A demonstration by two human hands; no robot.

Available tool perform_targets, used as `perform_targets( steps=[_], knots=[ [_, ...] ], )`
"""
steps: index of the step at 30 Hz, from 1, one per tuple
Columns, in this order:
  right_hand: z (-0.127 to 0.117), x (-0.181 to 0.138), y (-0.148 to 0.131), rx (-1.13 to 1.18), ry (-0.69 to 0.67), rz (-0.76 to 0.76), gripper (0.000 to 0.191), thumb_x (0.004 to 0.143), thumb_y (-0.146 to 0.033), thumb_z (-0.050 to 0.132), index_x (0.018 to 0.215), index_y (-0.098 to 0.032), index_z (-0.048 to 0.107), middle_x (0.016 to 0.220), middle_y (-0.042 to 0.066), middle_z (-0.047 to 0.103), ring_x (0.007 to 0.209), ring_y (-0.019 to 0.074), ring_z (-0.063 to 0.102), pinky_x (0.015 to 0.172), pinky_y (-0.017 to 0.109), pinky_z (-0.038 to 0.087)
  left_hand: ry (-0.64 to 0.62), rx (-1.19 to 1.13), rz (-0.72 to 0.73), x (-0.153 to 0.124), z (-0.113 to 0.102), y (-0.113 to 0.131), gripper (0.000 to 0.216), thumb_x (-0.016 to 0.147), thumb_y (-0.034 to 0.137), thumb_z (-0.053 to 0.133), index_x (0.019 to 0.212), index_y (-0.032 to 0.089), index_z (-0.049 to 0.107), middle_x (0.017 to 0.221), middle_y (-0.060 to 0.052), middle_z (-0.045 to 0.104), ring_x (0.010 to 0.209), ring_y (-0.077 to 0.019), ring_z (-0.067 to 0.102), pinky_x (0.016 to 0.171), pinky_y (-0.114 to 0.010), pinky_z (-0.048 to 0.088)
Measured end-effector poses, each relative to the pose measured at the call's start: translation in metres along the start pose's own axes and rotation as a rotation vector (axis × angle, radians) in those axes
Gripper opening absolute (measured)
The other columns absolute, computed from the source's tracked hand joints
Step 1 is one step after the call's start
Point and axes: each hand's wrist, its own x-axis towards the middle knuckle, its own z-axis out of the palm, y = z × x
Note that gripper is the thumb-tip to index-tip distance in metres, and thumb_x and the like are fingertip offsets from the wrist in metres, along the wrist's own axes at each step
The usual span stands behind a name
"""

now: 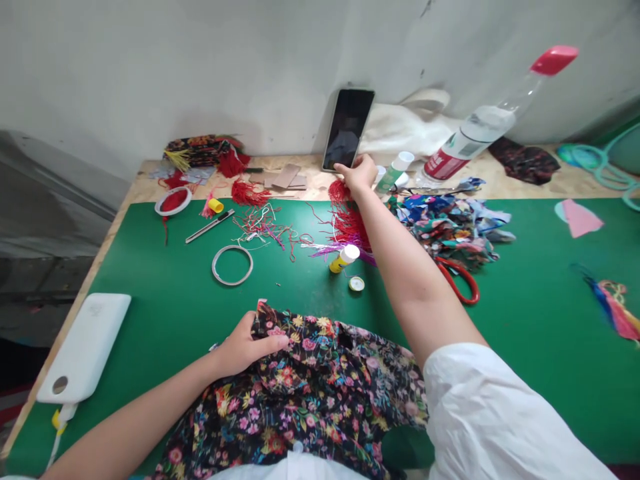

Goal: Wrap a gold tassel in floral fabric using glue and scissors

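My left hand (pixel 247 347) grips the upper left edge of a black floral cloth (pixel 310 373), thumb on top and fingers underneath. The cloth lies bunched at the table's front, against my body. Stretched to the back, my right hand (pixel 357 175) is closed at the lower right corner of a smartphone (pixel 349 127) leaning against the wall. Its thumb crosses the phone's bottom edge; some fingers are hidden. Red thread tassels (pixel 350 223) lie below that hand. Between my arms stands an uncapped yellow glue stick (pixel 343 260), with a small round cap (pixel 357 284) beside it.
A power bank (pixel 87 347) with a cable lies left. A tape ring (pixel 232 265), a utility knife (pixel 210 226) and loose threads are mid-left. Cloth scraps (pixel 450 223), red-handled scissors (pixel 463 280), a green glue stick (pixel 395 171) and a tilted plastic bottle (pixel 470 140) lie right.
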Motion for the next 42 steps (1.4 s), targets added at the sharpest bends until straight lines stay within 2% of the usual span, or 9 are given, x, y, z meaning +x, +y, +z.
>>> perform_targets(
  steps=[5, 10, 15, 22, 27, 32, 37, 42],
  knots=[
    [0.001, 0.003, 0.001, 0.081, -0.048, 0.045, 0.042, 0.066, -0.032, 0.088, 0.076, -0.022, 0.049, 0.073, 0.002, 0.059, 0.079, 0.0276, 0.071, 0.072, 0.051, 0.062, -0.021, 0.026, -0.006, 0.000, 0.000, 0.004, 0.053, 0.058, 0.049, 0.086, 0.091, 0.014, 0.063, 0.092, -0.007, 0.075, 0.090, -0.0238, 0.067, 0.090, -0.039, 0.051],
    [-0.001, 0.001, -0.003, 0.168, -0.068, 0.064, 0.044, 0.067, -0.034, 0.088, 0.073, -0.023, 0.045, 0.062, -0.002, 0.055, 0.063, 0.0224, 0.069, 0.054, 0.039, 0.061, -0.052, 0.055, -0.001, 0.000, 0.001, 0.012, 0.046, 0.061, 0.047, 0.083, 0.086, 0.015, 0.063, 0.085, -0.005, 0.074, 0.084, -0.0215, 0.066, 0.085, -0.035, 0.053],
    [-0.002, -0.003, -0.007, 0.152, -0.073, 0.098, 0.047, 0.069, -0.032, 0.087, 0.072, -0.024, 0.040, 0.057, -0.005, 0.052, 0.061, 0.0205, 0.068, 0.048, 0.031, 0.056, -0.158, 0.081, 0.077, 0.000, 0.001, 0.017, 0.033, 0.069, 0.045, 0.078, 0.076, 0.015, 0.065, 0.077, -0.002, 0.071, 0.074, -0.0158, 0.061, 0.077, -0.028, 0.051],
    [-0.005, -0.006, -0.012, 0.124, -0.067, 0.111, 0.049, 0.069, -0.029, 0.087, 0.069, -0.024, 0.037, 0.055, -0.004, 0.051, 0.058, 0.0204, 0.067, 0.046, 0.028, 0.052, -0.185, 0.101, 0.102, 0.000, -0.003, 0.014, 0.030, 0.072, 0.042, 0.078, 0.077, 0.015, 0.067, 0.078, -0.002, 0.071, 0.075, -0.0146, 0.060, 0.077, -0.026, 0.049],
    [-0.005, -0.004, -0.010, 0.110, -0.068, 0.093, 0.047, 0.069, -0.031, 0.087, 0.071, -0.024, 0.040, 0.058, -0.002, 0.054, 0.062, 0.0229, 0.069, 0.050, 0.032, 0.056, -0.184, 0.096, 0.088, 0.000, -0.002, 0.016, 0.031, 0.071, 0.042, 0.079, 0.078, 0.015, 0.068, 0.080, -0.002, 0.072, 0.077, -0.0158, 0.061, 0.078, -0.027, 0.050],
    [-0.007, -0.004, -0.004, 0.052, -0.088, 0.021, 0.047, 0.069, -0.038, 0.086, 0.070, -0.024, 0.041, 0.064, 0.000, 0.059, 0.070, 0.0244, 0.070, 0.068, 0.044, 0.062, -0.190, 0.094, 0.113, 0.000, -0.001, 0.016, 0.029, 0.074, 0.043, 0.077, 0.076, 0.015, 0.070, 0.080, -0.003, 0.074, 0.078, -0.0169, 0.063, 0.078, -0.028, 0.051],
    [-0.007, -0.001, 0.003, 0.037, -0.135, -0.016, 0.045, 0.071, -0.047, 0.084, 0.073, -0.023, 0.046, 0.069, 0.004, 0.062, 0.082, 0.0278, 0.071, 0.081, 0.053, 0.060, -0.198, 0.100, 0.121, -0.001, -0.001, 0.017, 0.030, 0.073, 0.043, 0.078, 0.076, 0.015, 0.070, 0.081, -0.004, 0.074, 0.078, -0.0172, 0.063, 0.079, -0.028, 0.052],
    [-0.001, 0.004, 0.007, 0.044, -0.098, -0.023, 0.043, 0.072, -0.048, 0.083, 0.074, -0.022, 0.049, 0.070, 0.003, 0.062, 0.084, 0.0271, 0.071, 0.086, 0.056, 0.059, -0.205, 0.136, 0.155, 0.000, -0.002, 0.017, 0.034, 0.076, 0.047, 0.075, 0.074, 0.014, 0.067, 0.077, -0.004, 0.070, 0.076, -0.0170, 0.061, 0.077, -0.028, 0.051]
  ],
)
